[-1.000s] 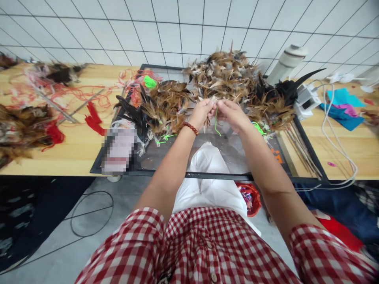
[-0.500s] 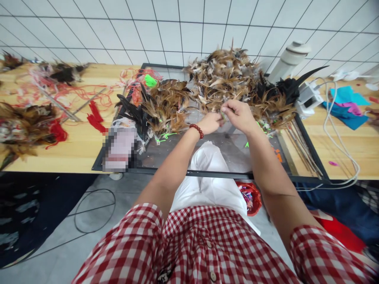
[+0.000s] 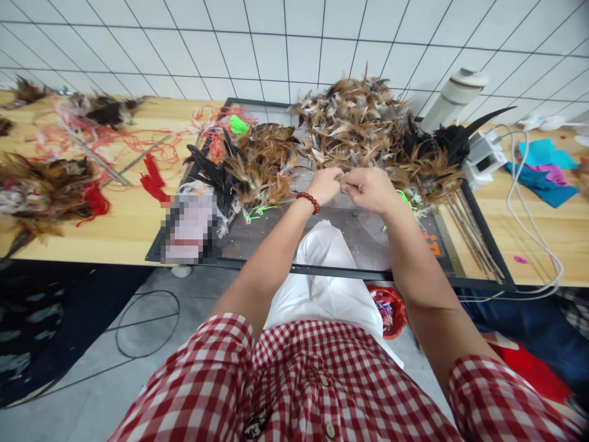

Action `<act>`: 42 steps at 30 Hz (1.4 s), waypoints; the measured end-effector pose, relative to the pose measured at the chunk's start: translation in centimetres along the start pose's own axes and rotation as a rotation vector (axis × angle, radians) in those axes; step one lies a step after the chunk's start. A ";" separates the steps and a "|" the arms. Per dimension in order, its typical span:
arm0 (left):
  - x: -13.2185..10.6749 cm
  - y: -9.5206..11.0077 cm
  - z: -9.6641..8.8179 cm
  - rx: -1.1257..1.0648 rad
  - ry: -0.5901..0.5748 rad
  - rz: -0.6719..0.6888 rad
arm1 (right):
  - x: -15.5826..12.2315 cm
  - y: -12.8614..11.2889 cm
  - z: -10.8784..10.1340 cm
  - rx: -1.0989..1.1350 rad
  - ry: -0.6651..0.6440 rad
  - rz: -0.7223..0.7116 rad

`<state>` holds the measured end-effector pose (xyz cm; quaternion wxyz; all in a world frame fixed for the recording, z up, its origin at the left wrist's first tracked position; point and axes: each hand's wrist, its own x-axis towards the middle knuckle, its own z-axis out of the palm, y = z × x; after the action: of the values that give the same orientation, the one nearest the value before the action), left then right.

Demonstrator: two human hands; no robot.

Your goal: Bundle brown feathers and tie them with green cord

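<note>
My left hand, with a red bead bracelet on its wrist, is closed, its fingertips pinched close to those of my right hand. My right hand is closed as well, thumb against the fingers. Whatever they pinch is too small to make out. Both hands are above the dark glass-like panel in a black frame. Just beyond them rises a large heap of brown feathers. To the left lies a bunch of brown feathers with bright green ties; more brown feathers and black feathers lie to the right.
A pale flask stands by the tiled wall. Thin sticks lie along the panel's right side, near a white charger with looping cables. At left are a blurred-out flat object and red tassels. A red basket is below.
My right hand has come down a little and its fingers have closed in more toward my left hand. The whole view has shifted slightly.
</note>
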<state>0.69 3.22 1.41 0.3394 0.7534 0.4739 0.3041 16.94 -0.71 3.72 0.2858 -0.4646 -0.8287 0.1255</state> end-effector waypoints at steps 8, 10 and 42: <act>-0.3 0.6 0.3 -0.303 -0.071 0.111 | 0.2 3.8 0.2 0.137 0.213 0.230; 0.0 0.2 0.4 -0.206 0.087 0.030 | 0.1 3.1 0.8 0.035 0.131 0.157; -0.8 1.1 0.9 -0.308 0.000 0.062 | 0.9 3.4 2.0 0.421 0.405 0.224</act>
<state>1.66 1.95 1.71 0.4415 0.7068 0.3983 0.3832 17.82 1.96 0.80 0.5193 -0.4990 -0.6544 0.2302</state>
